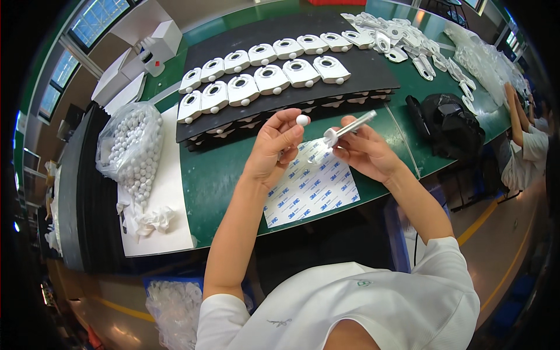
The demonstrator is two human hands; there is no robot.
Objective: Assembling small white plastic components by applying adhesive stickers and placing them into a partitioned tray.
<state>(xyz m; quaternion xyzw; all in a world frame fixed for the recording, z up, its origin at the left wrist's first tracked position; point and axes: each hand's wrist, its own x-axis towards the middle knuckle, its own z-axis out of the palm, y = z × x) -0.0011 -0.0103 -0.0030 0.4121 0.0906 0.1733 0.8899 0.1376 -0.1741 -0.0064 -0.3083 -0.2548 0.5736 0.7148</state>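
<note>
The left hand [272, 147] is mostly curled, its thumb and forefinger pinched on a small white ball [302, 120] at the fingertips. The right hand [373, 155], just beside it, has its fingers partly closed around a clear rod-like piece [358, 123], which tilts up and away to the right; a white round part [331, 137] sits at its near end, facing the left hand. The ball and the round part are apart.

Below both hands, a white sheet with blue print [312, 195] lies on the green desk [224, 201]. Left of the left hand, a clear bag of white balls [133, 146] rests partly on a white board [175, 224], with crumpled white tissue [156, 220] nearer the person. Right of the right hand lies a black plastic bag [452, 125].

Beyond the hands, two rows of white housings [270, 79] stand on a black mat [373, 76]. Farther off to the right are a heap of white parts [402, 35] and a clear plastic bag [484, 58], near a co-worker's arm [514, 114].
</note>
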